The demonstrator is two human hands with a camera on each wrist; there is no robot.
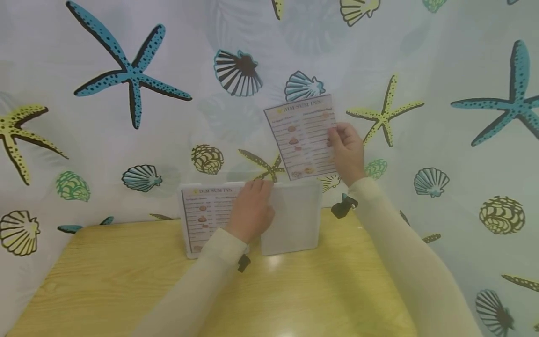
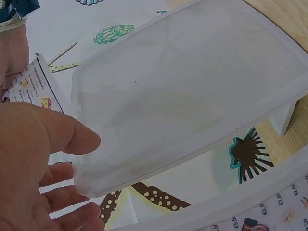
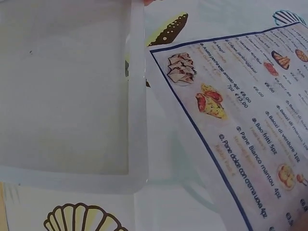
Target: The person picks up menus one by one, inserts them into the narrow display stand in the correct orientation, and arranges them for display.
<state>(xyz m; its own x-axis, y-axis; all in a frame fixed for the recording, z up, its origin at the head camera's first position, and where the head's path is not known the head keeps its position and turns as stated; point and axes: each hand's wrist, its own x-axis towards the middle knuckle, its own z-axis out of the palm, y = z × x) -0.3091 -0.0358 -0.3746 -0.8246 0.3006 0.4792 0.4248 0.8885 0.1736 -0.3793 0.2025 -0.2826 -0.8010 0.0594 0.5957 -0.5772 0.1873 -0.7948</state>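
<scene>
A white display stand [image 1: 290,220] with a blank front stands on the table, its back foot [image 2: 284,118] showing in the left wrist view. My left hand [image 1: 251,208] holds it by the upper corner, thumb [image 2: 82,137] over the front edge and fingers behind. Above and behind that stand, my right hand [image 1: 348,152] pinches a printed menu sheet [image 1: 301,135] by its right edge, thumb in front. The sheet is tilted, and its dishes and prices fill much of the right wrist view. A second stand with a "Dim Sum Inn" menu [image 1: 204,213] is left of the blank one, partly hidden by my left hand.
Both stands are on a yellow wood-grain table [image 1: 126,262], near its far edge. Close behind hangs a white curtain [image 1: 177,135] printed with starfish and shells. A dark wrist device [image 1: 344,206] is on my right sleeve.
</scene>
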